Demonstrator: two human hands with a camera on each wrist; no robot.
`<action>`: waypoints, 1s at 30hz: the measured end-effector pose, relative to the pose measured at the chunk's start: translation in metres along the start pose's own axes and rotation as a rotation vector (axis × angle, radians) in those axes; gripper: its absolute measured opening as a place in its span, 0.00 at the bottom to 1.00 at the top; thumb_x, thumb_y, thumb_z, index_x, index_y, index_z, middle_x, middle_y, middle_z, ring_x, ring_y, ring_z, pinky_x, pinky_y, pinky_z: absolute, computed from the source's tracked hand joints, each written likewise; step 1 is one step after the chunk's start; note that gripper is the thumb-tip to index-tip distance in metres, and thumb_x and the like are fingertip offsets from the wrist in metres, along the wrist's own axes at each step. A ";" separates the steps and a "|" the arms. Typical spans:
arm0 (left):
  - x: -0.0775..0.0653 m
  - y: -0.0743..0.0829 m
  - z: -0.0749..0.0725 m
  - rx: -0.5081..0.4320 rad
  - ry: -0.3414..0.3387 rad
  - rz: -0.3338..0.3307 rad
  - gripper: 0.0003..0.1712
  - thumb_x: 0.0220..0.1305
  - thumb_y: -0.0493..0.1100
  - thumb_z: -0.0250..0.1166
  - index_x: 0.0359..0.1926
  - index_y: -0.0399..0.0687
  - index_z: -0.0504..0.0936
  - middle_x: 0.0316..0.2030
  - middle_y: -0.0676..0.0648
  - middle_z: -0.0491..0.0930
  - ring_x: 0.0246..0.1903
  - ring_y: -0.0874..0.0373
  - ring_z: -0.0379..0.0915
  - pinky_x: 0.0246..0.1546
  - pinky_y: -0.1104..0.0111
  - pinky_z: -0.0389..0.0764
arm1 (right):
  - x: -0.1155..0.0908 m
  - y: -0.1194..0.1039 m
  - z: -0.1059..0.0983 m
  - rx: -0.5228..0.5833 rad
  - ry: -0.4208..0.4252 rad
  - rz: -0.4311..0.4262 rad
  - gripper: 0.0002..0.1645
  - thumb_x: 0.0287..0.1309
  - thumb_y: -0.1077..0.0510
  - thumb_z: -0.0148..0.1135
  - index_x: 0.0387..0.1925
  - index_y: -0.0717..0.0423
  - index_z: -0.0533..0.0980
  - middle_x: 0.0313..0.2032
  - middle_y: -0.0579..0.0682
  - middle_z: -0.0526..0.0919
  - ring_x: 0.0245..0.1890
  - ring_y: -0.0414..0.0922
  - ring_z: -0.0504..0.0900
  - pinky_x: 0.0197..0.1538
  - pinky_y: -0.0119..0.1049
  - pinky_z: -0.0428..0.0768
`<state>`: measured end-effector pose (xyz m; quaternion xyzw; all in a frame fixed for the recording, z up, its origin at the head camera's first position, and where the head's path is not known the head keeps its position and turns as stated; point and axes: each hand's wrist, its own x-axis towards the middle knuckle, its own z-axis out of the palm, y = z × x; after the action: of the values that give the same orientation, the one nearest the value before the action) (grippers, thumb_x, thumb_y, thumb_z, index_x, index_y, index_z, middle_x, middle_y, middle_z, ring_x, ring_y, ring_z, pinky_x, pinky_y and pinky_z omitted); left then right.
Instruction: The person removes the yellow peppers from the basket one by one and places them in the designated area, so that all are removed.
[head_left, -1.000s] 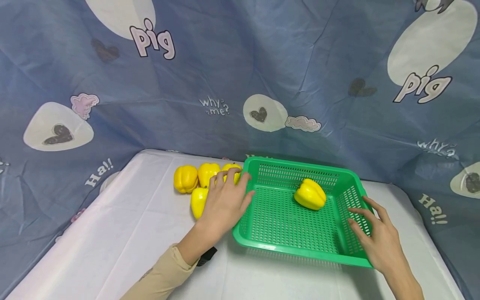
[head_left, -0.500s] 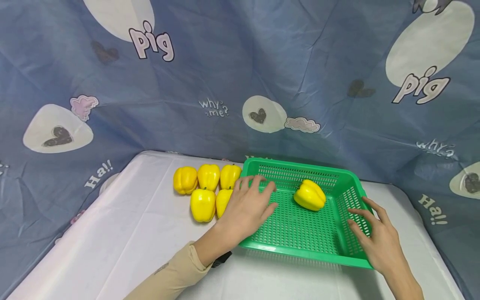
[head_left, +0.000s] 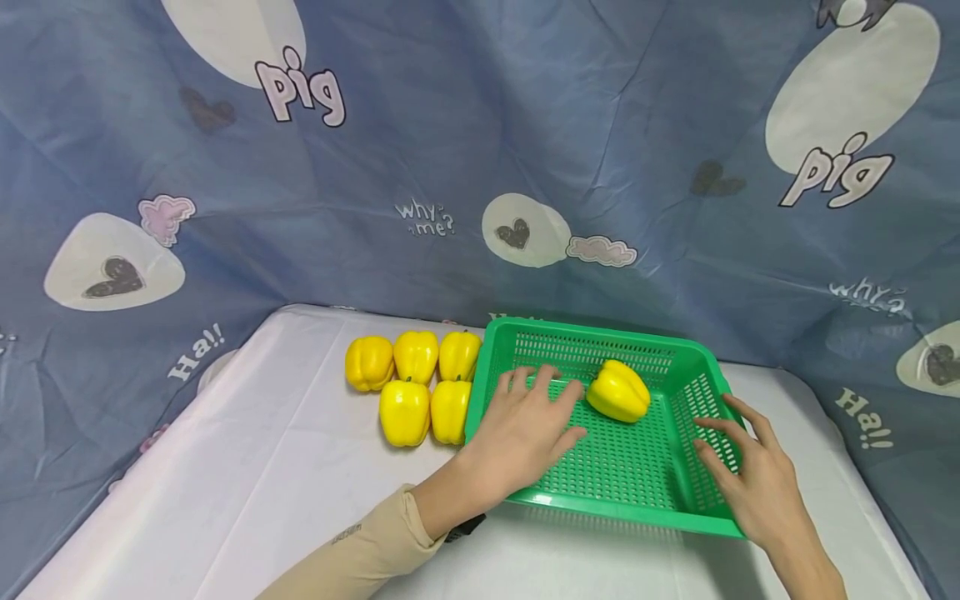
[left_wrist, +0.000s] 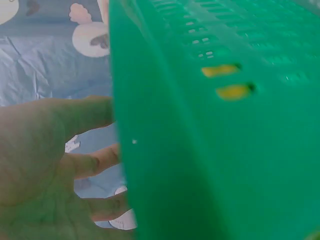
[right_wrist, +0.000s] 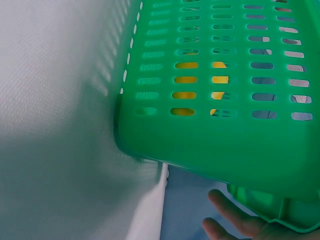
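In the head view a green plastic basket (head_left: 600, 505) with slotted walls stands on the table, and one yellow bell pepper (head_left: 618, 392) lies inside it. Over the basket's left part is my left hand (head_left: 528, 433), palm down, fingers spread and slightly bent, holding nothing. Its fingertips come close to that pepper, with a small gap between. At the basket's right rim, my right hand (head_left: 761, 475) rests with relaxed fingers, some reaching over the inside. Green wall fills much of the left wrist view beside the left fingers (left_wrist: 100, 160); yellow shows through the slots in both wrist views.
Several more yellow bell peppers (head_left: 405, 413) stand in two rows on the white tablecloth (head_left: 247, 467), just left of the basket. Behind the table hangs a blue printed cloth (head_left: 420, 150). A black item (head_left: 465, 528) sits at the left wrist.
My left hand has moved right, from above the peppers on the table to over the basket, uncovering those peppers. The right hand, basket and pepper inside stay in place.
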<state>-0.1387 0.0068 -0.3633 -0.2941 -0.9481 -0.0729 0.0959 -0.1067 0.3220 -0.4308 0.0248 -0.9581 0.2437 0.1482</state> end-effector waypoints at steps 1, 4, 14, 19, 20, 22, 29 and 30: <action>0.001 0.002 0.000 0.003 -0.003 0.004 0.27 0.77 0.64 0.63 0.68 0.59 0.76 0.67 0.44 0.80 0.65 0.41 0.79 0.68 0.49 0.79 | 0.000 0.000 0.000 0.000 -0.001 0.001 0.20 0.77 0.52 0.64 0.62 0.58 0.82 0.79 0.67 0.63 0.66 0.77 0.72 0.55 0.76 0.74; 0.004 0.008 0.003 0.008 -0.013 0.012 0.28 0.77 0.64 0.63 0.69 0.59 0.76 0.68 0.44 0.79 0.66 0.40 0.79 0.67 0.49 0.80 | 0.000 0.000 -0.001 -0.001 -0.004 0.003 0.20 0.77 0.52 0.64 0.62 0.58 0.82 0.80 0.66 0.62 0.66 0.77 0.72 0.55 0.76 0.74; 0.015 0.025 0.017 0.035 -0.080 0.032 0.29 0.77 0.66 0.62 0.70 0.61 0.74 0.68 0.44 0.78 0.62 0.42 0.80 0.62 0.53 0.82 | 0.000 0.001 0.000 0.000 -0.009 -0.002 0.20 0.76 0.53 0.64 0.62 0.57 0.82 0.79 0.67 0.63 0.66 0.77 0.72 0.55 0.76 0.74; 0.020 0.034 0.022 0.050 -0.107 0.030 0.30 0.77 0.66 0.62 0.71 0.63 0.74 0.68 0.44 0.78 0.61 0.43 0.80 0.58 0.55 0.82 | 0.000 0.001 0.000 -0.002 -0.008 -0.003 0.20 0.76 0.53 0.65 0.62 0.58 0.82 0.79 0.67 0.62 0.66 0.77 0.72 0.55 0.76 0.74; 0.021 0.035 0.023 0.053 -0.112 0.029 0.30 0.77 0.67 0.62 0.71 0.63 0.74 0.67 0.44 0.79 0.61 0.43 0.80 0.58 0.56 0.82 | 0.000 0.001 0.000 -0.002 -0.009 -0.003 0.20 0.76 0.53 0.65 0.62 0.58 0.82 0.79 0.67 0.62 0.66 0.77 0.72 0.55 0.76 0.74; 0.023 0.038 0.024 0.062 -0.122 0.028 0.30 0.77 0.67 0.62 0.71 0.63 0.74 0.66 0.44 0.79 0.59 0.43 0.81 0.57 0.56 0.82 | 0.000 0.000 0.000 -0.002 -0.009 -0.004 0.20 0.76 0.53 0.64 0.62 0.58 0.82 0.79 0.67 0.62 0.66 0.77 0.72 0.55 0.76 0.74; 0.030 0.047 0.032 0.058 -0.186 0.002 0.32 0.76 0.68 0.61 0.74 0.64 0.71 0.68 0.43 0.75 0.62 0.40 0.80 0.65 0.51 0.83 | 0.000 0.001 0.000 0.001 -0.008 -0.008 0.20 0.77 0.52 0.64 0.62 0.57 0.82 0.80 0.67 0.62 0.66 0.77 0.73 0.55 0.76 0.74; 0.030 0.048 0.033 0.052 -0.196 -0.004 0.33 0.76 0.67 0.61 0.74 0.65 0.70 0.70 0.42 0.74 0.64 0.39 0.79 0.67 0.49 0.82 | 0.000 0.001 0.000 0.002 -0.008 -0.008 0.20 0.77 0.52 0.64 0.62 0.57 0.82 0.79 0.67 0.62 0.66 0.77 0.73 0.55 0.75 0.74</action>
<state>-0.1407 0.0686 -0.3845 -0.2956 -0.9551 -0.0191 0.0100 -0.1065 0.3226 -0.4310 0.0298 -0.9584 0.2440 0.1452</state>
